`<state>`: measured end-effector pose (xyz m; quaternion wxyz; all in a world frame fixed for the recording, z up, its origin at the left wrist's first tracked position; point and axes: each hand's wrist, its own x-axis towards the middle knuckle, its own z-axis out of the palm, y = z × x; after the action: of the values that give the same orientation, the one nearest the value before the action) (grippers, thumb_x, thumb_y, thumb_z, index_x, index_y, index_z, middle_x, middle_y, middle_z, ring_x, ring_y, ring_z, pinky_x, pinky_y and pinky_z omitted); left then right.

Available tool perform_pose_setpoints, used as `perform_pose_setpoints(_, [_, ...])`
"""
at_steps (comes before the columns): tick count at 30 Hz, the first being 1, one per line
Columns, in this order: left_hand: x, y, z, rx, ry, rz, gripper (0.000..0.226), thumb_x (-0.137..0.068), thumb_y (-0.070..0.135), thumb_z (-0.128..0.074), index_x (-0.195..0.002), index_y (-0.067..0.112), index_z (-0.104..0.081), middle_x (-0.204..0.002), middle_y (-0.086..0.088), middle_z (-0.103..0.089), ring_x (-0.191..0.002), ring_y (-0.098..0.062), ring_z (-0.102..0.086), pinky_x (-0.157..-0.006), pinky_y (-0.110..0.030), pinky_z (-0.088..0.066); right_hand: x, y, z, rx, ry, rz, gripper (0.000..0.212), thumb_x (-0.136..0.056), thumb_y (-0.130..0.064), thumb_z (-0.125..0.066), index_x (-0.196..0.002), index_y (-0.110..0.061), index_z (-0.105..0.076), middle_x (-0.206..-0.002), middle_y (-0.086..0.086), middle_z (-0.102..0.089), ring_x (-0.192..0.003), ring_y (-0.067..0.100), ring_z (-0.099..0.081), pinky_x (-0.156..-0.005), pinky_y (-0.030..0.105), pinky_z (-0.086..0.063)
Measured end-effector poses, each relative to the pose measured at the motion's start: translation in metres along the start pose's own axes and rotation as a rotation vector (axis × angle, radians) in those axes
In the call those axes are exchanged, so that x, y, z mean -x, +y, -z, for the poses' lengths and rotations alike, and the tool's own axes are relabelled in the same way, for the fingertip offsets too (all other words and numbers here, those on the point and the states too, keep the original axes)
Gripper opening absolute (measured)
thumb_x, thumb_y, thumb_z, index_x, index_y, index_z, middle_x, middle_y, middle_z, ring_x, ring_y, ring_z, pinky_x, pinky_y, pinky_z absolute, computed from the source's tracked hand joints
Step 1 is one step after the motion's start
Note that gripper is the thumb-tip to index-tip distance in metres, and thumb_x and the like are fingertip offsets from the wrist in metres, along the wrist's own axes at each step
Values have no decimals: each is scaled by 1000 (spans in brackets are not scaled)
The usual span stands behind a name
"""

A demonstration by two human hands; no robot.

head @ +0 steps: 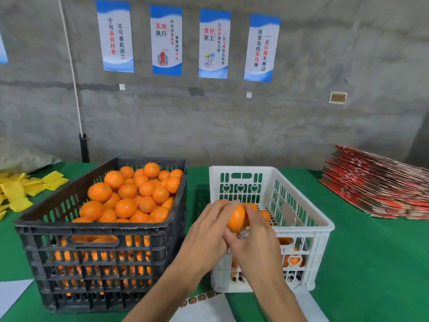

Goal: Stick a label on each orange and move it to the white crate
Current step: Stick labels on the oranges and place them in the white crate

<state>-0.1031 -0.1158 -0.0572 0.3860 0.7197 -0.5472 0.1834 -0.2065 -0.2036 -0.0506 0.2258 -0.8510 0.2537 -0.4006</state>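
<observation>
Both hands meet on one orange point(237, 219), held in the air just above the near-left corner of the white crate point(304, 225). The left hand point(209, 231) grips it from the left, fingers curled over the top of the fruit. The right hand point(255, 238) comes from the near-right side, its fingers laid on the skin and its thumb close under the fruit. I judge that it presses a label there, but the label itself is hidden, so I cannot tell if it is already stuck.

The relation that matters: the orange is already over the rim of the white crate, and the open space of the crate lies forward and to the right of the hands. A few oranges lie at its bottom. So the coming move is probably short, only down and a little forward. The right hand is nearer to the crate's inside (the left one stands more on the side of the black crate point(102, 231), which is full of fruit).

A strip of round labels point(197, 299) lies on the green table point(371, 263), near the body.
</observation>
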Motion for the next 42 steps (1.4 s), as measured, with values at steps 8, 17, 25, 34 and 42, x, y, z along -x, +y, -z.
perform_pose_setpoints(8, [-61, -13, -4, -241, -187, 64, 69, -96, 25, -67, -157, 27, -33, -159, 8, -33, -140, -16, -41, -112, -36, -42, -55, 31, 6, 305, 42, -59, 65, -90, -63, -63, -139, -20, -57, -125, 2, -69, -120, 22, -61, -100, 37, -50])
perform_pose_setpoints(17, [-58, -111, 88, -255, -178, 500, 74, -93, 38, -75, -156, 21, -40, -157, -8, -44, -144, -27, -43, -114, -41, -39, -81, -22, -51, 17, -73, 57, 81, -85, -75, -60, -148, -25, -51, -148, -4, -56, -135, 17, -52, -107, 35, -48])
perform_pose_setpoints(25, [-31, -191, 137, -402, -1124, 934, 53, -95, 55, -63, -142, 31, -57, -149, 5, -50, -128, -30, -56, -108, -50, -47, -92, -86, -124, -108, -209, 116, 63, -90, -63, -63, -143, -29, -55, -136, -1, -64, -122, 24, -60, -91, 39, -52])
perform_pose_setpoints(34, [-27, -179, 141, -241, -797, 796, 62, -87, 41, -82, -139, 17, -60, -130, -2, -62, -107, -24, -66, -85, -40, -57, -85, -82, -143, -273, -189, 87, 45, -96, -50, -61, -136, -29, -62, -132, -7, -67, -116, 13, -62, -86, 25, -44])
perform_pose_setpoints(42, [-28, -76, 114, 482, 130, 413, 48, -86, 1, -81, -130, 9, -66, -120, -3, -73, -101, 0, -70, -81, -23, -61, -74, -84, -89, -634, -187, 218, 33, -102, -44, -57, -131, -33, -67, -125, -18, -68, -116, -7, -60, -97, 20, -51])
